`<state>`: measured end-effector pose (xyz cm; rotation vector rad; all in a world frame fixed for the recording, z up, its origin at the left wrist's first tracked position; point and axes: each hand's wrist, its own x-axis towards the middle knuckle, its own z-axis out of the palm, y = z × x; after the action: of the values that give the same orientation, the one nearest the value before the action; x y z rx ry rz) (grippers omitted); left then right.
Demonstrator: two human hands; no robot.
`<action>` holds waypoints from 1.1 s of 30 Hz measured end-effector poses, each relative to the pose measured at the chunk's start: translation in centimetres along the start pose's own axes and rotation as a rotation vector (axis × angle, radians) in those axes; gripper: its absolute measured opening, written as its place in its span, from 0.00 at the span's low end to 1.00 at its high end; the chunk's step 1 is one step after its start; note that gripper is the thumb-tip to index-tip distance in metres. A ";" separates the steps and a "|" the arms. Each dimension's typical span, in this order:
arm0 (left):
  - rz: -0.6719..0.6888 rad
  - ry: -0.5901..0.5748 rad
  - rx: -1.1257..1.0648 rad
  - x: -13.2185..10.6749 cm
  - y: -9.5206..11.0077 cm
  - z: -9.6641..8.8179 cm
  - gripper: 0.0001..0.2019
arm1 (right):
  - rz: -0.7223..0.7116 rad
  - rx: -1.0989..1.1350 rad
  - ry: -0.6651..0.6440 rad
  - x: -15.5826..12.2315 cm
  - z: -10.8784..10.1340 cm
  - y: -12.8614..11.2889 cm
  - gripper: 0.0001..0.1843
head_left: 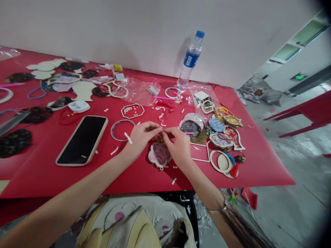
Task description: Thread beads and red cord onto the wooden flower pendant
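Note:
My left hand [141, 136] and my right hand [178, 146] meet over the red table [38, 175], fingertips pinched together on a thin red cord with a small brown bead [160, 138] hanging just below them. Directly under the hands lies a flower-shaped wooden frame [159, 155] with a dark pink patterned centre. A metal ring [121, 130] lies just left of my left hand. A pink stick [189, 133] rests on a round patterned piece to the right of my right hand.
A phone [82, 139] lies face up at left. A water bottle [190, 58] stands by the wall. Several finished wooden ornaments [224, 137] cluster at right, clear plastic bags [141, 90] behind, cut-out shapes [46, 65] far left, paper scraps scattered about.

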<state>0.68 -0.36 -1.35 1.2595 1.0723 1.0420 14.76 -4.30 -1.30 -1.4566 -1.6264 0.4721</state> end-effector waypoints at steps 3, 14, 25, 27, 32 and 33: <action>-0.058 -0.030 -0.128 -0.1 -0.1 0.1 0.11 | -0.067 -0.118 0.024 -0.1 0.0 0.2 0.09; -0.161 -0.036 -0.225 0.2 -0.7 -0.1 0.14 | -0.136 -0.219 0.023 0.2 0.3 1.0 0.09; -0.187 -0.034 -0.250 0.4 -1.0 -0.3 0.13 | -0.131 -0.154 0.037 0.1 0.1 0.6 0.07; -0.201 -0.032 -0.270 0.3 -0.9 -0.3 0.13 | -0.151 -0.184 0.036 0.1 0.1 0.4 0.04; -0.203 -0.008 -0.269 0.2 -0.6 -0.2 0.13 | -0.186 -0.327 -0.008 -0.2 0.6 0.1 0.04; -0.199 -0.005 -0.255 0.2 -0.6 -0.2 0.13 | -0.181 -0.360 -0.014 -0.2 0.7 0.0 0.05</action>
<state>0.55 -0.19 -1.91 0.9311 1.0034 0.9873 14.19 -4.35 -1.74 -1.5443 -1.9043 0.0875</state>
